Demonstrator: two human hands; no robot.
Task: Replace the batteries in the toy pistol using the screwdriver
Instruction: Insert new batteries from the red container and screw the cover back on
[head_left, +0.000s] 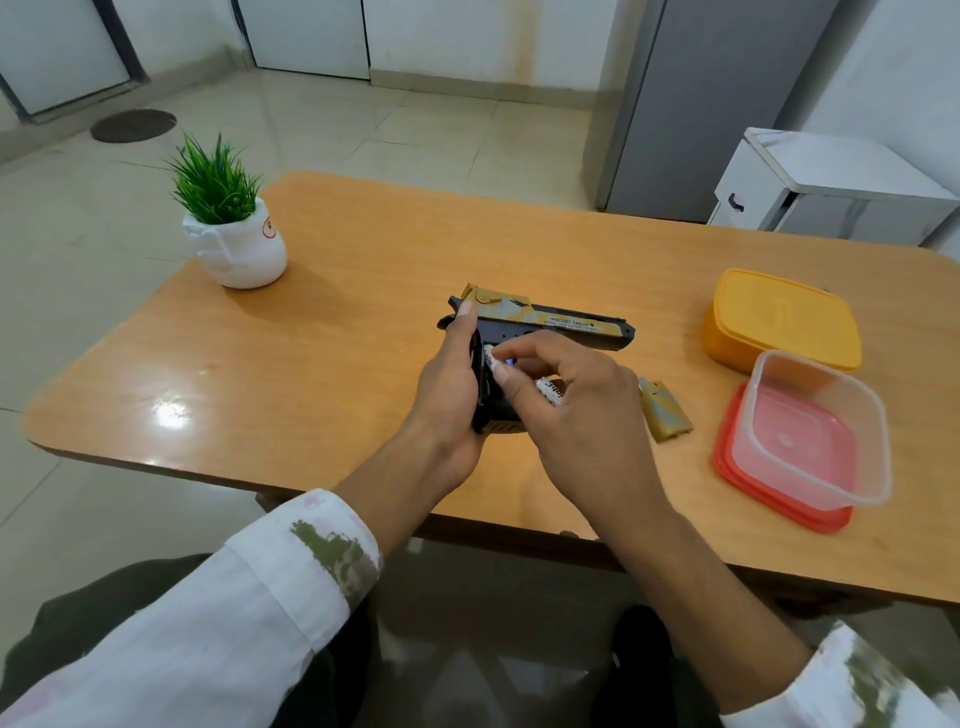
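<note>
A black and gold toy pistol (561, 323) lies on its side on the wooden table (322, 353), barrel pointing right. My left hand (447, 405) grips its black handle, thumb up by the rear of the slide. My right hand (576, 415) pinches a white battery (491, 358) at the open compartment in the grip and holds a second white battery (551, 391) under its fingers. The gold compartment cover (664, 409) lies on the table just right of my right hand. No screwdriver shows.
A potted green plant (234, 234) in a white pot stands at the table's far left. At the right are a closed yellow box (779, 319) and a clear tub (815, 431) sitting on red lids (727, 467). A white cabinet (831, 182) stands beyond the table.
</note>
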